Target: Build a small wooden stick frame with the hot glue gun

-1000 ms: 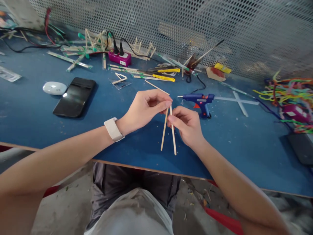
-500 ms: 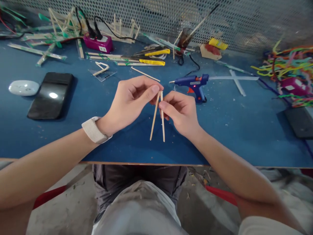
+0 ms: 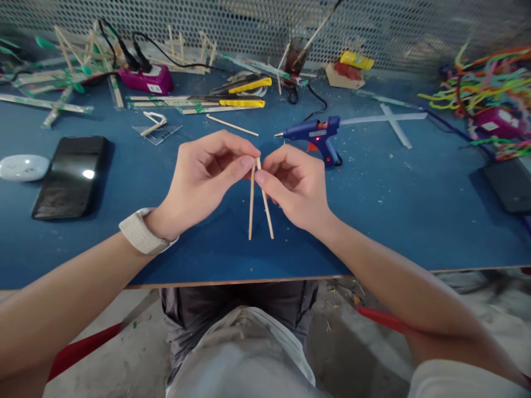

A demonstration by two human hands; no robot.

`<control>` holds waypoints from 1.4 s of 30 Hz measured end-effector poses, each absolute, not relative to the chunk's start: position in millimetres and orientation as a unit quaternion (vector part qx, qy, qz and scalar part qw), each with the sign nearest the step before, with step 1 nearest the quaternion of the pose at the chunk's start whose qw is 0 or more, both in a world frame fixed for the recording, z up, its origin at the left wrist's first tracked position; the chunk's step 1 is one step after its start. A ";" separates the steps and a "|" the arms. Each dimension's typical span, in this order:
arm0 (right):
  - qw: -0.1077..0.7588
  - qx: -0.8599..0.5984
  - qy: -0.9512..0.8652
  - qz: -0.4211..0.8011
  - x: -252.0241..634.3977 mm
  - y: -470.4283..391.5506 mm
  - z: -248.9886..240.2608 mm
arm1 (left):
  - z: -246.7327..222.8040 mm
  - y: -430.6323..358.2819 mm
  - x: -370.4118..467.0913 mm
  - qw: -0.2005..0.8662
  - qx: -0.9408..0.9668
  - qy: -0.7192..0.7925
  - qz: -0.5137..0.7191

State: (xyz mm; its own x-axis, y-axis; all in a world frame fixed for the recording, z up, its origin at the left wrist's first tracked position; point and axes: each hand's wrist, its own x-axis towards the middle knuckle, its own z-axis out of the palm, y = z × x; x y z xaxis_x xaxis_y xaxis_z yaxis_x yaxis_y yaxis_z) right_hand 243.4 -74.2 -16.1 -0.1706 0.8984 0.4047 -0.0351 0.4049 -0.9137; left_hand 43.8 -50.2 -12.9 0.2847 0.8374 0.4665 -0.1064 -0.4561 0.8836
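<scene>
Two thin sticks (image 3: 251, 205), tops meeting, are pinched in the fingertips of left hand (image 3: 202, 179) and right hand (image 3: 297, 187) over blue tabletop (image 3: 398, 224), perforated grey panel (image 3: 194, 15) behind, grey floor (image 3: 340, 356) below.

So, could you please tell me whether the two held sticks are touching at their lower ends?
Apart: the head view shows blue tabletop between the lower end of the left stick and that of the right stick.

We can read no text: the label (image 3: 317, 133) on the glue gun (image 3: 325, 141), between one and two o'clock, is too small.
</scene>
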 end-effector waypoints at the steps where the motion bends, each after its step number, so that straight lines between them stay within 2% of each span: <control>1: 0.558 -0.343 -0.631 0.415 243.1 -75.9 -16.0 | -12.0 -51.0 44.2 0.445 0.665 0.274 0.533; 8: 0.597 -0.339 -0.650 0.325 240.3 -83.8 -16.1 | -12.2 -54.9 44.4 0.468 0.644 0.270 0.541; 17: 0.564 -0.387 -0.637 0.357 241.8 -96.3 -8.1 | -10.9 -56.2 42.3 0.456 0.669 0.248 0.532; 29: 0.590 -0.370 -0.593 0.404 237.1 -99.8 -3.1 | -5.9 -57.1 42.0 0.513 0.650 0.247 0.503; 42: 0.564 -0.394 -0.567 0.454 242.3 -88.5 -11.7 | -9.1 -45.8 40.5 0.522 0.667 0.243 0.474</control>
